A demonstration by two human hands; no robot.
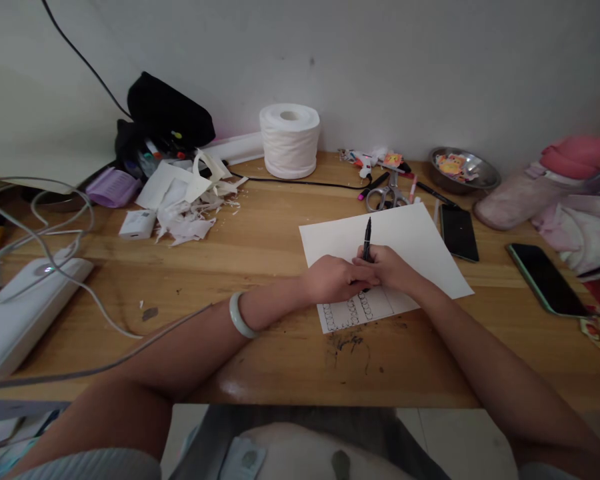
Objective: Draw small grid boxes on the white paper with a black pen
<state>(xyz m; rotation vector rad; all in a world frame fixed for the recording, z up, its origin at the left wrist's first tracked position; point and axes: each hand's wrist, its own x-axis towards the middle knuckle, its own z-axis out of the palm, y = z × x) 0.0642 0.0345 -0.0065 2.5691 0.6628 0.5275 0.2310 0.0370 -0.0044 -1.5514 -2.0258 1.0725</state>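
Pen (367,239) tip hidden under the right hand (387,267), tiny drawn shapes on the paper (410,247) maybe circles, pink cloth (577,223) cut off at the edge

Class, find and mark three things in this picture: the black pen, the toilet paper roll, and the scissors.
black pen (367,239), head view, on the barrel above the right hand (387,268).
toilet paper roll (290,143), head view, on its front side wall.
scissors (387,195), head view, on the metal handles.
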